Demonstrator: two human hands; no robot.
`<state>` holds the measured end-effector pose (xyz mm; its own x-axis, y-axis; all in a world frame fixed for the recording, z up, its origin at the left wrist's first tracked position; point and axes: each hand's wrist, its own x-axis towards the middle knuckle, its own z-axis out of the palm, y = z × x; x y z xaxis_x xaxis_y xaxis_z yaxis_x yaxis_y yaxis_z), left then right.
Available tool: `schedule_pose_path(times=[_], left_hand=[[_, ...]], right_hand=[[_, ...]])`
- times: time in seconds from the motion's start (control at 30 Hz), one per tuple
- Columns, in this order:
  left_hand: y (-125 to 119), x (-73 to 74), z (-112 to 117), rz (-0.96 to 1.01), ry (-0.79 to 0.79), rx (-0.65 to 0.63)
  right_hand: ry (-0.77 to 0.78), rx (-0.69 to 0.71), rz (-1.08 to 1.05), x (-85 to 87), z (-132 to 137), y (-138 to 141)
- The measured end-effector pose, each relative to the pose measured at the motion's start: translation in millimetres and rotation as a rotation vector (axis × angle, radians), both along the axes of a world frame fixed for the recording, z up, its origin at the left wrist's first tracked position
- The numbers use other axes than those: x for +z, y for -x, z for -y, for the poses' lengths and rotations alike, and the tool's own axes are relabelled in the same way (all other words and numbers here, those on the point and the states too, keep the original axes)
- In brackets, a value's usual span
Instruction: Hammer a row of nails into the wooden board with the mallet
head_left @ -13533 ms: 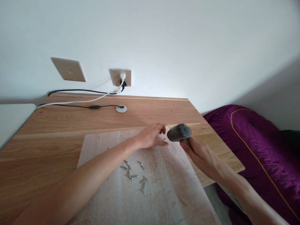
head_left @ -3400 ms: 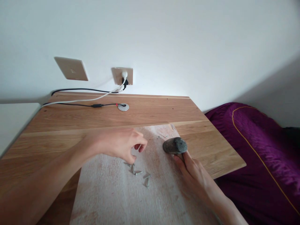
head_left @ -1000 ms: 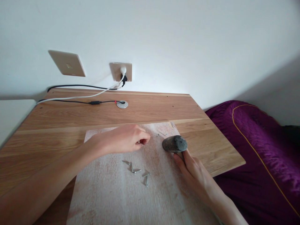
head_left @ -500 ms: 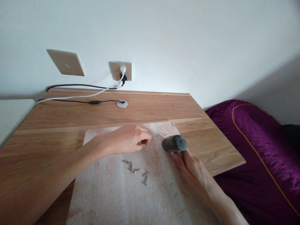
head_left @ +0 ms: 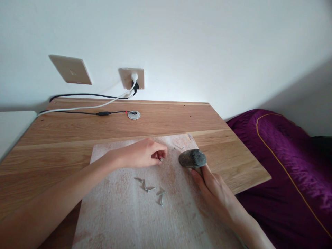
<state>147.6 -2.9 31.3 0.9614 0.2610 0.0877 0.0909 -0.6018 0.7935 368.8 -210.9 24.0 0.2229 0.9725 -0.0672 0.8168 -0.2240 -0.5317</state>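
Observation:
Over the upper part of a worn whitish board (head_left: pixel 116 214), my left hand (head_left: pixel 146 153) pinches a small silver nail (head_left: pixel 161 159) between thumb and fingertips; only its round head shows. My right hand (head_left: pixel 214 183) is wrapped round the handle of a mallet (head_left: pixel 192 158) with a dark, thick cylindrical head. The mallet head is just right of my left fingertips, above the board's right edge. Several loose silver nails (head_left: pixel 144 185) lie on the board below my left hand. Two more small nails (head_left: pixel 182 148) are near its top right corner; whether they are fixed is unclear.
The board rests on a wooden desk (head_left: pixel 155 122) against a white wall. White and black cables (head_left: pixel 103 104) run from a wall socket (head_left: pixel 131 79) across the desk's back left. Purple cloth (head_left: pixel 261 155) covers something beyond the right edge. A white object (head_left: pixel 17 128) stands at left.
My left fingers have loosened and parted from a tighter curl, bringing the nail's head into view. My right hand and the mallet stay nearly in place.

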Motion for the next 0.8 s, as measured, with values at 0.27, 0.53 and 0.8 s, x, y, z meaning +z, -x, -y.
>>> schedule_pose_path(times=[0.27, 0.53, 0.8], left_hand=[[-21.1, 4.7, -8.1, 0.140, 0.030, 0.257], [-28.2, -14.7, -4.4, 0.120, -0.006, 0.314], [-25.4, -17.5, -5.3, 0.070, -0.031, 0.276]], right_hand=[[0.013, 0.021, -0.003, 9.3, -4.6, 3.0], [0.003, 0.032, -0.025, 7.2, -1.4, 2.2], [-0.028, 0.020, -0.030, 5.0, -0.4, 1.8]])
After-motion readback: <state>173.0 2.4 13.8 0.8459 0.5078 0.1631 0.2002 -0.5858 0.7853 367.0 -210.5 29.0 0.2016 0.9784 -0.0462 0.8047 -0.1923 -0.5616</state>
